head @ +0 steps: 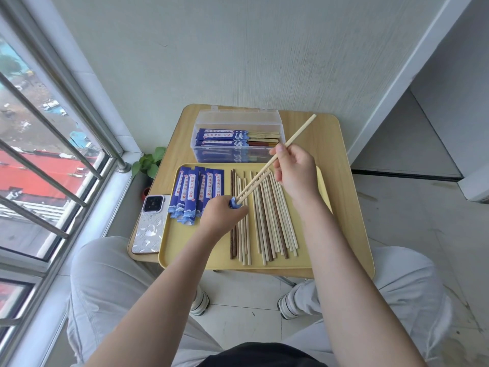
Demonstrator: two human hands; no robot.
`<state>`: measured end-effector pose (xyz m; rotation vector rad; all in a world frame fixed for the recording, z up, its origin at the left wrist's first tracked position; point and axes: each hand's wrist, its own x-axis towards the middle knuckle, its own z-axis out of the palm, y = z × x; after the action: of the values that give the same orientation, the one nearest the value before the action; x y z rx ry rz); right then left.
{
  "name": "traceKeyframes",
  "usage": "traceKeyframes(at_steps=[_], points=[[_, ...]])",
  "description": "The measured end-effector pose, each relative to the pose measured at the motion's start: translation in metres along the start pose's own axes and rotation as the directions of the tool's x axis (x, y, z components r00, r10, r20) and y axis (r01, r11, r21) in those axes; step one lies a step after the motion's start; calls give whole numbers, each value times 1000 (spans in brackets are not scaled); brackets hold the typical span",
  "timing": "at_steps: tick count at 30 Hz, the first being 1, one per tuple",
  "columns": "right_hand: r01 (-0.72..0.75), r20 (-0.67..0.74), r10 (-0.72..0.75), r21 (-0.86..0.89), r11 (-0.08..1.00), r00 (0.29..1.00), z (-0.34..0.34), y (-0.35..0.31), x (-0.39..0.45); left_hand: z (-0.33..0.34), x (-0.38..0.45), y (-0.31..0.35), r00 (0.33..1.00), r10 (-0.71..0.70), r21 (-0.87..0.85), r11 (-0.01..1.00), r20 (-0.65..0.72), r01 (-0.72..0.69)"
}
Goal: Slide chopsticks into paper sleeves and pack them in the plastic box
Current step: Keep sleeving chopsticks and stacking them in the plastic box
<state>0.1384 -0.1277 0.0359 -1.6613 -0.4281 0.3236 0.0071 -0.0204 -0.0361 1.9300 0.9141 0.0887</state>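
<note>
Pale chopsticks [277,157], a light, stiff, smooth pair, are best pinched mid-shaft, as the right hand [293,168] does now, tips angled down over the tray [344,250] into the mouth of a blue paper sleeve [234,202]. That sleeve looks thin and easily crumpled; the left hand [221,215] curls round it, only its wave-printed end showing. More sleeves [197,192] fan left, loose light and dark sticks [264,221] lie right, and the clear plastic box [238,136] behind on the table [328,144] holds finished ones. A phone [150,226] sits left.
</note>
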Motion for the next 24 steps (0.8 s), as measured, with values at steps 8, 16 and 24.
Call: traceKeyframes(at_steps=[8,16,24], points=[[-14,-54,7,-116,993,999,0,5,0,2,2,8,998,63,28,998,9,-63],[85,-3,-90,-270,959,996,6,13,4,2,8,21,998,60,46,997,-22,-59],[-51,36,56,-111,992,998,5,9,17,-11,30,40,989,90,287,956,-113,-54]])
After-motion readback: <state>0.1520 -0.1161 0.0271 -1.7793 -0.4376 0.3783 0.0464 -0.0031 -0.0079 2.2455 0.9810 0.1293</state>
